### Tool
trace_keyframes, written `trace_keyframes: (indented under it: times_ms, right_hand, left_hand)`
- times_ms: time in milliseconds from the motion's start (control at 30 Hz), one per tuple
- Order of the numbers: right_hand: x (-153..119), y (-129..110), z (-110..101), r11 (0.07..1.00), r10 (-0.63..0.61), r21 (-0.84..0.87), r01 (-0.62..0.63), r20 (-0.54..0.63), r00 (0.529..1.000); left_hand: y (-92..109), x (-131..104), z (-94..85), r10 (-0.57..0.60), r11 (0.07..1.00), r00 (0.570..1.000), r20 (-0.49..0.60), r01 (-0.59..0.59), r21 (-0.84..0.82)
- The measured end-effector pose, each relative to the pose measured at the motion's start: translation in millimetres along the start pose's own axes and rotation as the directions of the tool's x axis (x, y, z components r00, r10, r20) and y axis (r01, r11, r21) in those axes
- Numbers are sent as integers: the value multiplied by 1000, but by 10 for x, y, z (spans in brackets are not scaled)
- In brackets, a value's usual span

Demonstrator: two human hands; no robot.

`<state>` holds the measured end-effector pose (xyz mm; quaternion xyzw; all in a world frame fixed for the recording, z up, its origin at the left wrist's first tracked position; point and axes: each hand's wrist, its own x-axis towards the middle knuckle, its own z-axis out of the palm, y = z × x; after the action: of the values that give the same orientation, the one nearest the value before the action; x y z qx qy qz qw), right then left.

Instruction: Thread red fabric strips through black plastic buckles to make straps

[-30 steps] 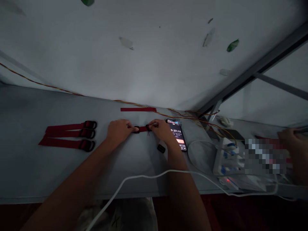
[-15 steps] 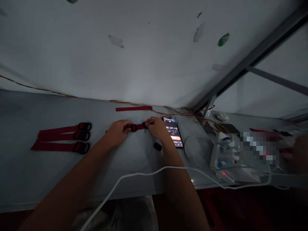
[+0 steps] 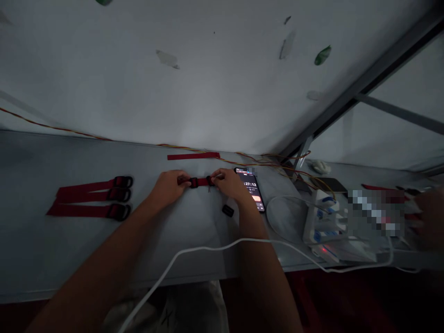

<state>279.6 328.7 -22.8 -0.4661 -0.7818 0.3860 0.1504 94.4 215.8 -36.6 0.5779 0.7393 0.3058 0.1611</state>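
From the head view, I see the left hand [image 3: 170, 187] at the near side of a short red strap [image 3: 202, 182], its fingers pinched together on the strap's end beside a black buckle [image 3: 194, 182]. The right hand [image 3: 227, 181] has its fingers closed at the strap's other end, where a second black fitting [image 3: 209, 180] sits; exactly which part they grip I cannot tell. The strap runs between the two hands over the middle of the desk [image 3: 180, 236].

Just beside the right wrist lies a loose black buckle [image 3: 228, 211], and beyond that wrist a phone [image 3: 250, 189] shows a lit timer. A flat red strip [image 3: 193, 156] lies near the wall [image 3: 194, 101], beyond the hands. Well to the left, three red straps with black buckles [image 3: 86, 211] lie side by side. A white cable [image 3: 208, 248] crosses over the forearms, and a power strip [image 3: 321, 217] sits to the right. At the far right I make out another person's blurred hand [image 3: 430, 215].
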Motion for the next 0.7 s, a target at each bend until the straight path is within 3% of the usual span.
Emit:
trace_keyframes:
  times_ms: [133, 333, 500, 600, 700]
  right_hand:
    - [11, 27, -14, 999, -28, 30, 27, 25, 999]
    - [-12, -10, 18, 958, -213, 208, 199, 45, 976]
    - [-60, -19, 76, 898, -287, 394, 195, 188, 939]
    - [-45, 15, 92, 893, -308, 403, 200, 223, 925]
    - [-14, 28, 91, 903, -344, 325, 283, 151, 927]
  left_hand:
    - [14, -17, 32, 12, 998, 1000, -22, -11, 62]
    - [14, -103, 70, 125, 989, 992, 22, -126, 74]
    - [11, -139, 115, 190, 964, 982, 11, -188, 186]
    - [16, -139, 151, 206, 955, 978, -18, -197, 220]
    - [11, -121, 173, 192, 967, 981, -36, -182, 178]
